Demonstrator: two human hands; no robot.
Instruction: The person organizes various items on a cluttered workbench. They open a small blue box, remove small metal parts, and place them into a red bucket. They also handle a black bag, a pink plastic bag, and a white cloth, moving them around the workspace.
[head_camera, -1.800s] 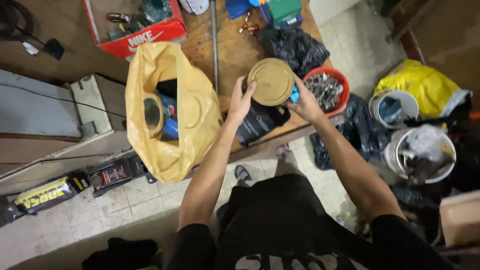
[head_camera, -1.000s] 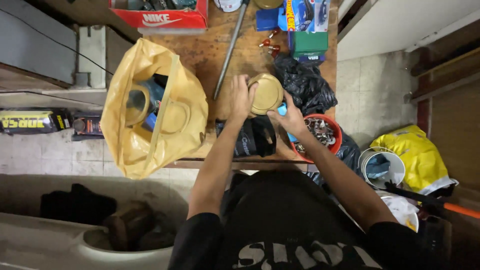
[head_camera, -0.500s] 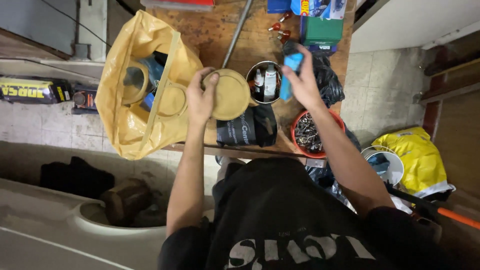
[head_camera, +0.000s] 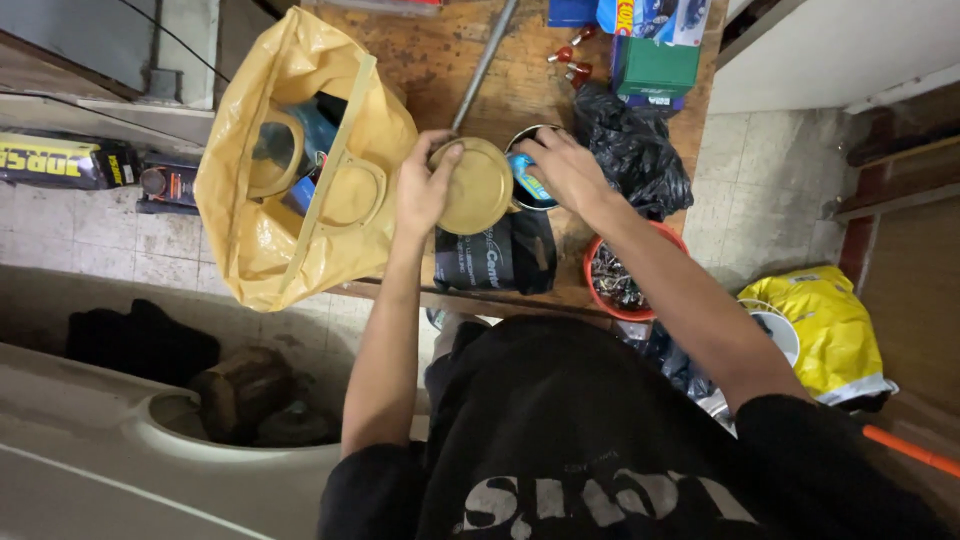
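Fingers (head_camera: 437, 165) of the left hand (head_camera: 420, 190) grip the round gold lid (head_camera: 475, 187), holding it aside, just left of the open tin (head_camera: 530, 168), so the right hand (head_camera: 562, 165) can reach in, fingers curled on a small blue item (head_camera: 527, 177).

Both arms reach forward, left hand (head_camera: 425, 190) curled closed, right hand (head_camera: 565, 168) fingers bent.

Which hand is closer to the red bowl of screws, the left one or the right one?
Right. The right hand reaches into the open tin just above the red bowl; the left hand holds the round lid, farther left.
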